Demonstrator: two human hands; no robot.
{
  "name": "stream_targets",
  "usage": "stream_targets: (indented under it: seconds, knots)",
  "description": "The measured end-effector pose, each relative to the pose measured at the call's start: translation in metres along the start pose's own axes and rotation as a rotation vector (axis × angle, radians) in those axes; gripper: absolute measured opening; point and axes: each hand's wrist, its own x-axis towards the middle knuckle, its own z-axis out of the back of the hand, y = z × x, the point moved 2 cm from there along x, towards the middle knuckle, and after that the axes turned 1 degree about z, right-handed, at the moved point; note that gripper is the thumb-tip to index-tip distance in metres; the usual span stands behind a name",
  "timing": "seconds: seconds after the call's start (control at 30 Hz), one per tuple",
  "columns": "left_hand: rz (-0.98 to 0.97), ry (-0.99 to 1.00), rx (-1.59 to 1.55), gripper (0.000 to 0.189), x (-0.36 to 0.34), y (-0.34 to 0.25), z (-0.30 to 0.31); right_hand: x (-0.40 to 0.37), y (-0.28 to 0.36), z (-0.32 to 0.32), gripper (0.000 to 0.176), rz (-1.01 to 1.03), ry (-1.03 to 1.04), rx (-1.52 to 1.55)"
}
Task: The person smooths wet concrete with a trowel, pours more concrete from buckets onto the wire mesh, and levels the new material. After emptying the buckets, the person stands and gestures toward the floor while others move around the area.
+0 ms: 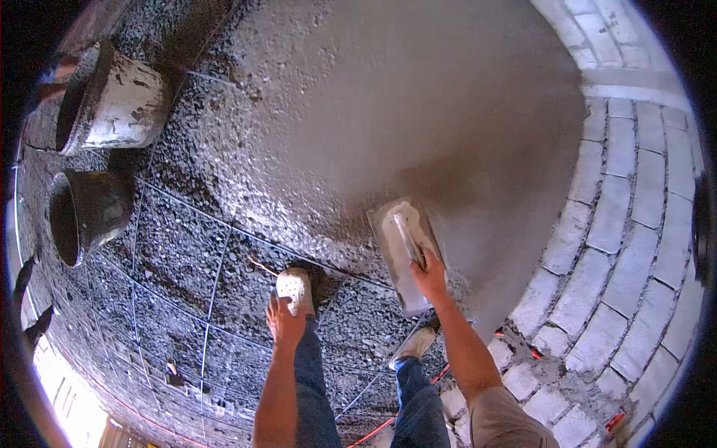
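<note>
My right hand (427,275) is wrapped round the handle of a flat rectangular float (390,257), its face smeared with grey mortar. The float lies on the edge of the wet concrete (478,97), which is smooth towards the wall and rough and pebbly on its left side. My left hand (284,322) hangs in front of my leg, close to my light-coloured shoe (294,290). Its fingers are loosely apart, with nothing seen in them.
Two mortar-stained buckets, one large (131,104) and one smaller (104,205), lie tipped at the left. Part of another person's hand (51,91) shows by the large one. Steel bars (216,276) cross the gravel (175,254). A block wall (624,216) borders the right.
</note>
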Motion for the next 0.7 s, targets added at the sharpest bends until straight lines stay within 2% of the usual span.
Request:
stream_targets:
  seconds: [0.1, 0.17, 0.23, 0.27, 0.33, 0.37, 0.4, 0.47, 0.57, 0.63, 0.7]
  knots:
    - [0.046, -0.060, 0.044, 0.042, 0.010, 0.025, 0.030, 0.000, 0.027, 0.001, 0.043, -0.051, 0.023, -0.044]
    - [-0.004, -0.106, 0.065, 0.042, 0.017, 0.039, 0.053, -0.002, 0.047, 0.005, 0.043, -0.090, 0.039, -0.081]
    - [0.113, 0.063, -0.030, 0.044, 0.020, 0.058, 0.075, -0.008, 0.072, 0.009, 0.041, -0.057, 0.079, -0.077]
    - [0.009, -0.035, 0.049, 0.046, 0.018, 0.074, 0.075, -0.009, 0.080, 0.010, 0.041, -0.069, 0.084, -0.074]
    - [0.018, 0.010, 0.055, 0.045, 0.007, 0.093, 0.092, -0.016, 0.091, 0.003, 0.042, 0.008, 0.051, -0.155]
    - [0.019, 0.023, 0.040, 0.044, 0.006, 0.099, 0.108, -0.013, 0.091, -0.001, 0.045, -0.040, 0.099, -0.190]
    - [0.063, 0.037, 0.038, 0.043, 0.001, 0.097, 0.127, -0.017, 0.087, -0.003, 0.049, -0.094, 0.164, -0.231]
    - [0.146, 0.053, 0.057, 0.043, -0.020, 0.107, 0.152, -0.019, 0.086, -0.009, 0.051, -0.052, 0.138, -0.199]
    - [0.161, 0.048, 0.032, 0.042, -0.050, 0.124, 0.166, -0.017, 0.098, 0.002, 0.050, -0.072, 0.172, -0.241]
    - [0.316, 0.125, 0.040, 0.044, -0.083, 0.128, 0.175, -0.017, 0.100, 0.013, 0.050, -0.075, 0.178, -0.264]
    - [0.297, 0.133, 0.091, 0.043, -0.118, 0.145, 0.174, -0.021, 0.088, 0.018, 0.050, -0.070, 0.190, -0.285]
